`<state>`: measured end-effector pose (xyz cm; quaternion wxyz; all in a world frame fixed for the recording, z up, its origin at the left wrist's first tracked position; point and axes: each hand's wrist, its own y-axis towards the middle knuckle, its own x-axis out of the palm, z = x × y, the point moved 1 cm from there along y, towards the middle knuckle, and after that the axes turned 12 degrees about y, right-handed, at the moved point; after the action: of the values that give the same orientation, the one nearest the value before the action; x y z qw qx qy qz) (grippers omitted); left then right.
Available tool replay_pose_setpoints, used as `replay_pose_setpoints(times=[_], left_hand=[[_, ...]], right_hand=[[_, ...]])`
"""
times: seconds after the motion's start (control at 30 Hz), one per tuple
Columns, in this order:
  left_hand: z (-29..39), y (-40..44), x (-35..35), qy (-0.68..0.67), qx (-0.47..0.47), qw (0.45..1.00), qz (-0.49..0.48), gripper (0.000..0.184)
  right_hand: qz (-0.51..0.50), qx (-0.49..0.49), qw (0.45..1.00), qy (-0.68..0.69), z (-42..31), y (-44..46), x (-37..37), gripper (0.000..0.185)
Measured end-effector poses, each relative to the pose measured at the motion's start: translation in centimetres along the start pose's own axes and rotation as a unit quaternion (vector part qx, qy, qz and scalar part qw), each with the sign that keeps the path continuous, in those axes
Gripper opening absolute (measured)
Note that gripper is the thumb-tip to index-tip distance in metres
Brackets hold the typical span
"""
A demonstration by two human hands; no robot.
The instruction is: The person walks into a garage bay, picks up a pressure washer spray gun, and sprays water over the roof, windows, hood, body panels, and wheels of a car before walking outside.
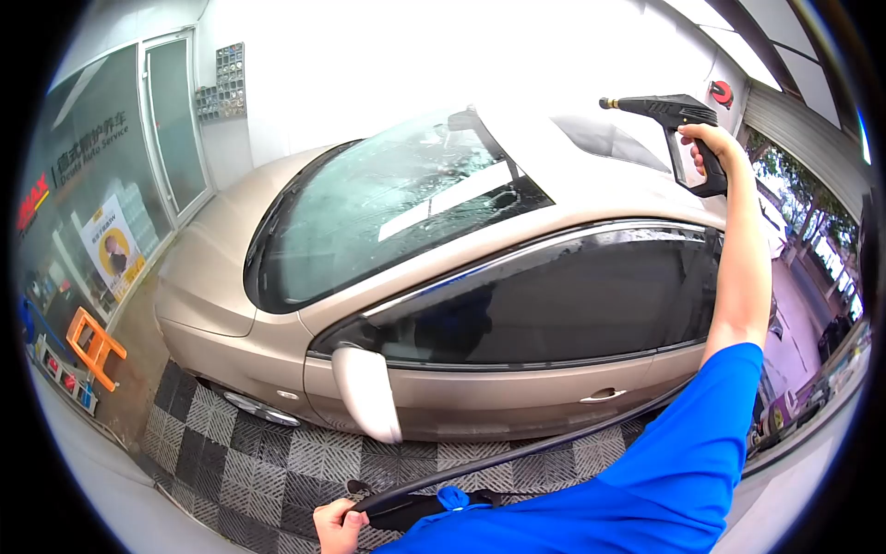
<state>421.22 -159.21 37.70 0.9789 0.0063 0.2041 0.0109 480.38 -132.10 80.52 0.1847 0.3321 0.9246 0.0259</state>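
Note:
My right hand (714, 146) is raised at the upper right, its fingers wrapped round the grip of a black pressure washer gun (678, 110). The gun's brass-coloured nozzle tip (607, 103) points left, over the roof of a beige car (498, 392). Low in the view, my left hand (340, 528) is closed round a black hose (517, 451), which slants up to the right alongside the car. Water spots and streaks show on the windshield (369, 208). The white-looking side mirror (365, 392) sticks out toward me.
Black and grey grid tiles (305, 462) cover the floor beside the car. An orange folding stool (92, 346) stands at the left, near a glass shopfront (106, 148). A red hose reel (721, 94) hangs on the back wall. An open doorway shows trees (798, 185) at the right.

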Motion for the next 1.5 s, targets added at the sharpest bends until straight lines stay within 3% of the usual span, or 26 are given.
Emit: replay_pose_setpoints(times=[0.03,0.1,0.27,0.37,0.43,0.5,0.57,0.67,0.73,0.83,0.9,0.97,1.1,1.2,1.3,1.33,1.37,1.5], left_hand=[[-0.7,0.6,-1.0,0.0,0.0,1.0,0.002,0.021],[-1.1,2.1,-3.4,0.054,0.036,0.998,0.007,0.019],[-2.1,7.3,-10.9,0.007,-0.038,0.999,-0.005,0.021],[-4.1,10.3,-15.3,-0.021,-0.011,1.0,0.012,0.025],[-5.0,11.9,-18.8,-0.019,-0.042,0.999,-0.007,0.03],[-6.2,13.2,-21.7,-0.015,0.037,0.998,0.044,0.036],[-6.9,13.8,-24.4,-0.005,0.035,0.997,0.064,0.038],[-7.5,14.5,-27.9,-0.012,-0.021,0.996,0.086,0.033],[-9.2,15.3,-30.4,-0.013,-0.021,0.995,0.101,0.033],[-11.9,15.9,-34.5,-0.046,-0.046,0.992,0.109,0.036],[-13.9,16.3,-37.8,-0.044,0.015,0.994,0.099,0.04],[-16.5,16.5,-41.6,-0.032,0.019,0.995,0.095,0.044],[-21.0,16.7,-52.9,-0.071,0.031,0.995,0.058,0.048],[-23.3,17.7,-62.6,0.02,0.11,0.991,0.073,0.047],[-23.6,20.7,-67.6,0.095,0.167,0.977,0.089,0.049],[-22.9,22.7,-67.8,0.09,0.169,0.978,0.08,0.05],[-22.3,24.1,-66.6,0.09,0.227,0.966,0.078,0.048],[-20.7,26.2,-60.2,0.061,0.258,0.959,-0.102,0.025]], right_hand=[[-0.002,-0.001,1.0,0.001,0.0,0.7,1.4,0.024],[0.098,-0.022,0.994,-0.048,-0.5,2.2,3.6,0.023],[0.232,-0.057,0.97,-0.04,-2.6,3.9,9.9,0.018],[0.192,-0.046,0.98,-0.034,-4.3,3.2,15.1,0.019],[0.107,-0.041,0.993,0.009,-5.0,2.6,18.6,0.018],[0.071,-0.011,0.997,0.019,-6.2,1.8,21.8,0.018],[0.076,-0.014,0.997,0.007,-7.6,1.3,24.7,0.017],[0.198,-0.03,0.977,-0.077,-9.5,0.5,29.5,0.016],[0.183,-0.031,0.98,-0.071,-10.2,-0.3,32.4,0.017],[0.104,-0.026,0.993,-0.052,-11.5,-4.8,38.0,0.02],[0.06,-0.006,0.996,-0.058,-12.3,-7.9,41.8,0.021],[0.031,-0.002,0.998,-0.062,-13.2,-13.2,45.4,0.022],[-0.005,-0.024,1.0,0.016,-13.7,-24.4,49.9,0.024],[0.013,-0.014,1.0,-0.005,-14.9,-30.4,50.8,0.025],[0.078,0.02,0.996,-0.024,-14.7,-35.0,48.6,0.025],[0.095,0.033,0.994,-0.035,-14.8,-37.0,47.4,0.025],[0.122,0.031,0.99,-0.062,-14.8,-38.7,46.1,0.025],[0.207,0.066,0.963,-0.159,-14.3,-45.7,39.5,0.022]])
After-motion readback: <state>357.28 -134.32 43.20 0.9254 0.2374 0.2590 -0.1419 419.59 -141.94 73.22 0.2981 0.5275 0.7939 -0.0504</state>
